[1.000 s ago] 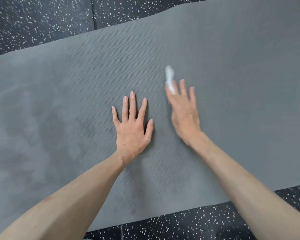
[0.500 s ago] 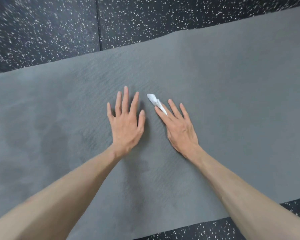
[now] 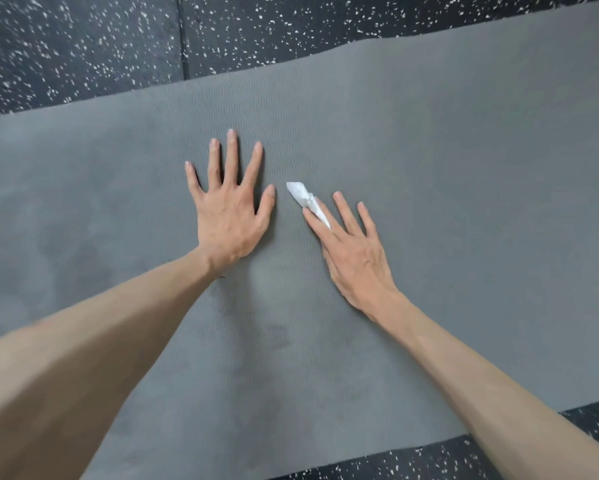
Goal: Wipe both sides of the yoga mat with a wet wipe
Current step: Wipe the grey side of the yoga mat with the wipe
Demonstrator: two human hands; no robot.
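Note:
A grey yoga mat point(image 3: 464, 168) lies flat across the floor and fills most of the head view. My left hand point(image 3: 229, 209) rests palm-down on it with fingers spread and holds nothing. Just to its right, my right hand point(image 3: 353, 251) lies flat on the mat with a crumpled white wet wipe point(image 3: 303, 197) pinched between its index and middle fingers; the wipe's free end pokes out toward my left thumb. Darker damp patches mark the mat on the left and below my hands.
Black rubber floor point(image 3: 83, 46) with white speckles shows beyond the mat's far edge and along its near edge at the bottom right. A seam between floor tiles runs down toward the mat at the top.
My right hand has swept the wipe leftward and nearer, from the mat's middle to beside my left thumb. My left hand stays pressed on the mat.

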